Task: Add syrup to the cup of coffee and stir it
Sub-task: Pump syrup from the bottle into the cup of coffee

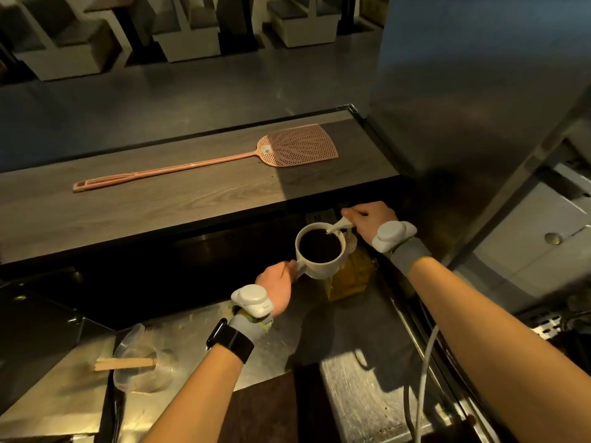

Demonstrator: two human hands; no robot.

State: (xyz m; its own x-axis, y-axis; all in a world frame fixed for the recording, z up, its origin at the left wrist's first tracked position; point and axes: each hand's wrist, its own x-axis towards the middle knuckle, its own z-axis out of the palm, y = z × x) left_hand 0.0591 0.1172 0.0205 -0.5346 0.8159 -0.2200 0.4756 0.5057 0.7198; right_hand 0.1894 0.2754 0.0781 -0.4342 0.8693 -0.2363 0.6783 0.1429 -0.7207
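A white cup (320,270) full of dark coffee (320,246) is held up by its handle in my left hand (277,286). Right behind and below it stands a syrup bottle (351,276) with amber liquid and a white pump on top. My right hand (371,219) presses down on the pump head, and the white pump spout (337,226) reaches over the cup's far rim. The bottle's top is partly hidden by the cup.
A pink fly swatter (224,158) lies on the raised wooden ledge (160,199) beyond. At lower left a clear plastic cup (140,362) holds wooden stir sticks (123,363) on the steel counter (358,388). A steel cabinet wall (463,91) rises at right; a white cable (425,362) hangs there.
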